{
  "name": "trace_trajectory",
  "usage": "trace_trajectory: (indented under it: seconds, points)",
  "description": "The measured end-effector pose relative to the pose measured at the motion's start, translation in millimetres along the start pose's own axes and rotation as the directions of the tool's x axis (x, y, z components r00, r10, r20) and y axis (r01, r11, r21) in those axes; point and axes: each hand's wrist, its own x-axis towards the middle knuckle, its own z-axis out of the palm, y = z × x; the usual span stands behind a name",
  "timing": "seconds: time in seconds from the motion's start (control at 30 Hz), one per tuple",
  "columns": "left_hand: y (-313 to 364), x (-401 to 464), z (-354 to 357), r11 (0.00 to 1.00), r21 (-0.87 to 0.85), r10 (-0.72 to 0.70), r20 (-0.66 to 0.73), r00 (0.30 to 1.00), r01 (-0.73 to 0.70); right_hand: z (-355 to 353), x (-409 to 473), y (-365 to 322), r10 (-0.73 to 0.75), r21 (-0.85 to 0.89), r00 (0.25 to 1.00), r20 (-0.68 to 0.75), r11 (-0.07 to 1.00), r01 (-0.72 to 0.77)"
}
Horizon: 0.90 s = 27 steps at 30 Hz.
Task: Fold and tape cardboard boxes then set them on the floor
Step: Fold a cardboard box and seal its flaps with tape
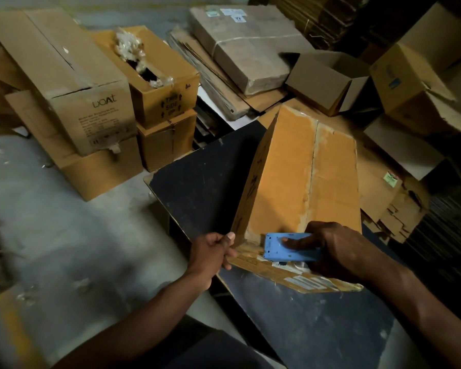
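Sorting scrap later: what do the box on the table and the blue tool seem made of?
The box looks like matte brown corrugated cardboard, with frayed, torn seams. The blue tool in the right hand looks like smooth moulded plastic, with an even colour and slight sheen.

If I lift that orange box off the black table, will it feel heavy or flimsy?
The orange box probably lifts light; it looks like bare folded cardboard. Its worn edges and center seam suggest the panels may flex. With the left hand steadying one corner and a blue tape dispenser at its end, it might tip.
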Motion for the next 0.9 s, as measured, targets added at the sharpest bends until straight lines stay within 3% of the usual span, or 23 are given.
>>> trace_trajectory:
  seconds: [0.47, 0.6, 0.73, 0.8, 0.87, 0.9]
  points:
    - [-21, 12, 20, 0.994, -0.081, -0.075, -0.038, 0.996, 0.071, -5, 6, -12, 0.019, -0.038, 1.000, 0.016, 0.999, -0.018]
    - [-22, 9, 17, 0.969, -0.094, -0.228, -0.004, 0.974, 0.226, -6, 7, -11, 0.011, -0.047, 1.000, 0.017, 0.999, -0.011]
    - [-43, 17, 2, 0.893, -0.080, -0.447, -0.035, 0.894, 0.443, -6, 9, -11, 0.011, -0.064, 1.000, 0.017, 0.998, -0.010]
    - [-54, 25, -6, 0.925, -0.011, -0.377, -0.142, 0.915, 0.379, -5, 9, -11, 0.021, -0.054, 1.000, 0.017, 0.998, -0.020]
    - [-55, 30, -9, 0.983, 0.110, -0.120, -0.214, 0.969, 0.146, -5, 8, -12, 0.028, -0.051, 1.000, 0.014, 0.998, -0.027]
    - [-50, 27, -9, 0.992, 0.123, 0.037, -0.187, 0.982, -0.014, -6, 8, -12, 0.030, -0.050, 0.999, 0.014, 0.998, -0.030]
